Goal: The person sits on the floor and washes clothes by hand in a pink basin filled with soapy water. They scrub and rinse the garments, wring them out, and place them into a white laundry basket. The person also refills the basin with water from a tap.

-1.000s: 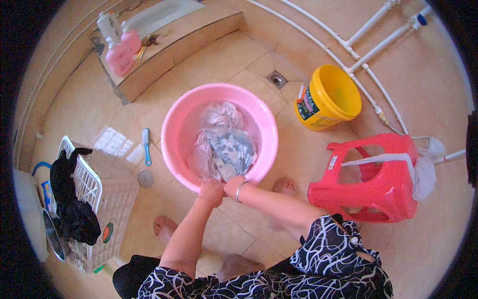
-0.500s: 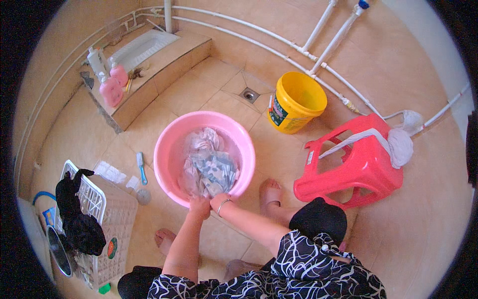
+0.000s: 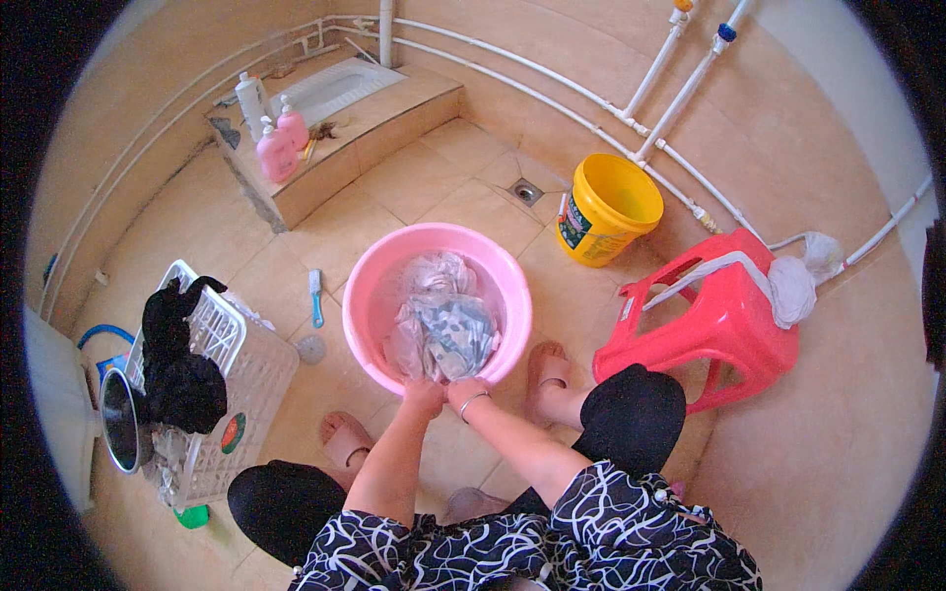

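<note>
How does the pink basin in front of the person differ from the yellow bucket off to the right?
The pink basin is wide and low, while the yellow bucket is narrower and deeper-looking. The basin holds patterned cloth; no cloth shows in the bucket. The left hand and right hand are at the basin's near rim, but away from the bucket. Both are round and open-topped.

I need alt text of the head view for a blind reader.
A person's left hand and right hand are close together at the near rim of a pink basin containing cloth. A yellow bucket and red stool are at right, a white basket at left.
</note>
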Demonstrator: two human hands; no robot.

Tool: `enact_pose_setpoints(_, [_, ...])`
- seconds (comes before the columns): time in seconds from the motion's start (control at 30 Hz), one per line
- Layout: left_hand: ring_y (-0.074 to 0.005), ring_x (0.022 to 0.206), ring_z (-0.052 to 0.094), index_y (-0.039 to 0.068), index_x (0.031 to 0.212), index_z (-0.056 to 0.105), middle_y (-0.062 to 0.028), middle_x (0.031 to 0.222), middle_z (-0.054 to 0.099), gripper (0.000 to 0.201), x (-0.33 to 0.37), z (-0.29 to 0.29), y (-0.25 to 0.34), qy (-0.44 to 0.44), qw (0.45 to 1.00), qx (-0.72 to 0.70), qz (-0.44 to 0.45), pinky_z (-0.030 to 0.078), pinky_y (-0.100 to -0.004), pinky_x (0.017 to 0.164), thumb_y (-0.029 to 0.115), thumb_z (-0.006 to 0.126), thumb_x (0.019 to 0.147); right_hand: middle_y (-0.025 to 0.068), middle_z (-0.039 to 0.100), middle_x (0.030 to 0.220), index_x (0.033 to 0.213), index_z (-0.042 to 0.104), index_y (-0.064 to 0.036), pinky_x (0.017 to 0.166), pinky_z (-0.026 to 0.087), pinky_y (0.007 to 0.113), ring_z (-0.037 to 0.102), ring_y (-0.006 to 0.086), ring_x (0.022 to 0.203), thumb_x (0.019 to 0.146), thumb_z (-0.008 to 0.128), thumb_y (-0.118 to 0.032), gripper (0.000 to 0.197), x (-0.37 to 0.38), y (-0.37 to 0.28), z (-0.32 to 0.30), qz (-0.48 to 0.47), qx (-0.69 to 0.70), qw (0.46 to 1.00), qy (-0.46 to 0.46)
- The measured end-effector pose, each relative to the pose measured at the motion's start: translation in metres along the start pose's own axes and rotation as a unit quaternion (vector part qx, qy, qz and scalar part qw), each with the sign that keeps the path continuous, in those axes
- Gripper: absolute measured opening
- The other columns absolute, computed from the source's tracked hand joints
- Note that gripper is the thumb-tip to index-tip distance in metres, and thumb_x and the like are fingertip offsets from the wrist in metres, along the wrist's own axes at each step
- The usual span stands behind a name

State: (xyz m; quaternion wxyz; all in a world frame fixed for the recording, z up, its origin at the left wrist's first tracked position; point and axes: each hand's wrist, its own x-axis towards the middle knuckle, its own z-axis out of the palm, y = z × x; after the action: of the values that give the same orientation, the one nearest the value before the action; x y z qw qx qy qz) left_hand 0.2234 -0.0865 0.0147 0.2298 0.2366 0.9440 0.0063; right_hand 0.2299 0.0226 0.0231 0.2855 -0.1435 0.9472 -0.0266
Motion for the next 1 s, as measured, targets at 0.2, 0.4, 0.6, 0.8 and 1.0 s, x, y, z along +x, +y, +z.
enact_pose_setpoints(0.2, [-0.0217,0.09,0.053,0.014,0.088,0.059,-0.0057,0.095,0.057,0.021,-0.01,0.022,0.011,-0.001,0.999,0.047,0.015,0.041,-0.0398,0.073,0.019,0.05,0.07,0.0132,0.055,0.097,0.094,0.053,-0.0055,0.075,0.042,0.037,0.054,0.0246,0.088,0.078,0.036,-0.019,0.026,-0.017,-0.002,0.031,0.057,0.026,0.998,0.004])
enact_pose_setpoints(0.4, [-0.0255,0.089,0.053,0.011,0.1,0.05,-0.0104,0.089,0.057,0.031,-0.01,0.042,0.007,-0.106,0.993,0.03,0.041,0.039,-0.0452,0.077,0.016,0.051,0.069,0.0104,0.05,0.107,0.099,0.05,-0.0071,0.081,0.037,0.035,0.049,0.0226,0.098,0.077,0.04,-0.016,0.027,-0.034,-0.012,0.04,0.062,-0.022,0.998,-0.014])
enact_pose_setpoints(0.6, [-0.0217,0.091,0.053,0.014,0.092,0.057,-0.005,0.095,0.057,0.024,-0.018,0.034,0.012,-0.075,0.994,0.071,0.024,0.041,-0.0385,0.073,0.019,0.052,0.069,0.0141,0.049,0.108,0.104,0.048,-0.0035,0.082,0.037,0.037,0.048,0.0265,0.098,0.079,0.035,-0.024,0.034,-0.006,-0.014,0.059,0.103,0.046,0.991,-0.066])
enact_pose_setpoints(0.8, [-0.0232,0.083,0.055,0.012,0.089,0.057,-0.0066,0.088,0.059,0.025,-0.011,0.052,-0.014,-0.14,0.988,0.047,0.04,0.04,-0.0412,0.075,0.02,0.055,0.065,0.0114,0.054,0.101,0.095,0.057,-0.0073,0.072,0.043,0.038,0.053,0.0252,0.09,0.071,0.051,-0.02,0.028,0.006,-0.026,0.017,-0.177,-0.135,0.955,-0.197])
enact_pose_setpoints(1.0, [-0.0258,0.097,0.046,0.007,0.108,0.043,-0.0119,0.104,0.049,0.047,-0.02,0.025,0.009,-0.159,0.979,0.037,0.118,0.03,-0.049,0.083,0.025,0.05,0.066,0.0071,0.057,0.097,0.09,0.059,-0.0085,0.069,0.045,0.037,0.055,0.0222,0.087,0.067,0.055,-0.018,0.026,-0.008,-0.014,0.005,-0.251,-0.145,0.927,-0.238])
